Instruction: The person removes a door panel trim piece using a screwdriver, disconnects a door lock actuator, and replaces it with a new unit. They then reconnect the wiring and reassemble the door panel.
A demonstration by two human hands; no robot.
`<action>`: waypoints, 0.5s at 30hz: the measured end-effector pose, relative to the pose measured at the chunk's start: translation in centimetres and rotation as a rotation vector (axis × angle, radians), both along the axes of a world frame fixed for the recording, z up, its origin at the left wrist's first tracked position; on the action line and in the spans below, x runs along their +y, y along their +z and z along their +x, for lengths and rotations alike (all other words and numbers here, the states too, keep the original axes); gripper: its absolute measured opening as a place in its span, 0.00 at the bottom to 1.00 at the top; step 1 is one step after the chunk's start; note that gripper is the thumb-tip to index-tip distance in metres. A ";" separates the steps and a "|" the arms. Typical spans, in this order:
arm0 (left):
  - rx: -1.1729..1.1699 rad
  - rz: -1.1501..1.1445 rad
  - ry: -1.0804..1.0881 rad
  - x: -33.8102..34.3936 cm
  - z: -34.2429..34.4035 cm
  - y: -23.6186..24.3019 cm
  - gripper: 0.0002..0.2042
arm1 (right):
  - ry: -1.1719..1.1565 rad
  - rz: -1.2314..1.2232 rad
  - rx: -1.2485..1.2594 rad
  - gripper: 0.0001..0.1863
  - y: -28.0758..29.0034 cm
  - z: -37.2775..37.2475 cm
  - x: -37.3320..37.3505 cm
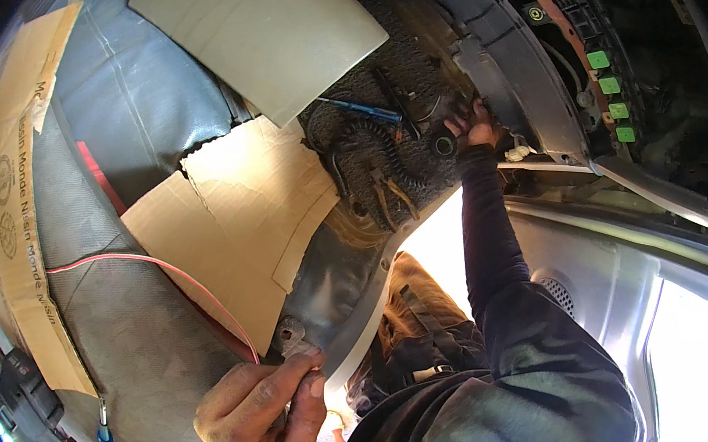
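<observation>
At the lower middle, my left hand [263, 418] is closed, thumb and forefinger pinching a small grey metal bracket [292, 333] with a hole in it. My right hand [475, 128] reaches down into the car's footwell, at the edge of the dark carpet by the side trim [516, 68]. Its fingers look spread, though shadow hides part of them. Right beside them lies a round black piece [444, 146]. Left of this hand, a blue-handled screwdriver [371, 111] and pliers with worn brownish handles [394, 200] rest on the carpet [341, 116].
A cardboard sheet [228, 201] covers part of the seat and sill; another cardboard strip [26, 217] stands at left. Across the grey seat [128, 328] runs a red-and-white wire [174, 265]. A beige panel [270, 37] lies above. An exposed fuse box [586, 25] is at upper right.
</observation>
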State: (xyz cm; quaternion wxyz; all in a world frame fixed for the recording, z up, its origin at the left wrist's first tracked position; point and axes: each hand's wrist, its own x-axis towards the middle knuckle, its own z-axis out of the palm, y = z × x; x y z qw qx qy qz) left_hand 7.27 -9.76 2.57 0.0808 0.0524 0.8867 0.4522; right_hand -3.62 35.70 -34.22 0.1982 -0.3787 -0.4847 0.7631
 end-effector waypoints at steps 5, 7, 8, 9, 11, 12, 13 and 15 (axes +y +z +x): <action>0.007 0.041 -0.044 -0.6 -0.3 0.1 0.07 | 0.025 -0.343 0.110 0.46 -0.5 -0.4 0.2; -0.048 0.066 -0.059 -1.0 -0.5 0.2 0.07 | 0.101 -0.362 0.099 0.45 -1.2 -1.0 0.0; -0.039 0.065 -0.074 -1.2 -0.5 0.3 0.07 | 0.159 -0.264 0.062 0.45 -1.5 -1.5 0.0; -0.041 0.067 -0.082 -1.3 -0.5 0.3 0.07 | 0.168 -0.172 -0.011 0.44 -1.7 -2.1 -0.1; -0.023 0.087 -0.079 -1.4 -0.4 0.2 0.07 | 0.353 0.250 -0.213 0.42 -1.7 -3.6 -0.4; -0.014 0.103 -0.068 -1.3 -0.3 0.1 0.07 | 0.417 0.377 -0.333 0.41 -1.5 -4.3 -0.6; -0.031 0.127 -0.063 -1.3 -0.2 0.0 0.08 | 0.510 0.646 -0.477 0.40 -1.4 -5.0 -1.0; -0.006 0.124 -0.053 -1.3 -0.1 0.0 0.08 | 0.674 0.876 -0.731 0.40 -0.9 -6.1 -1.9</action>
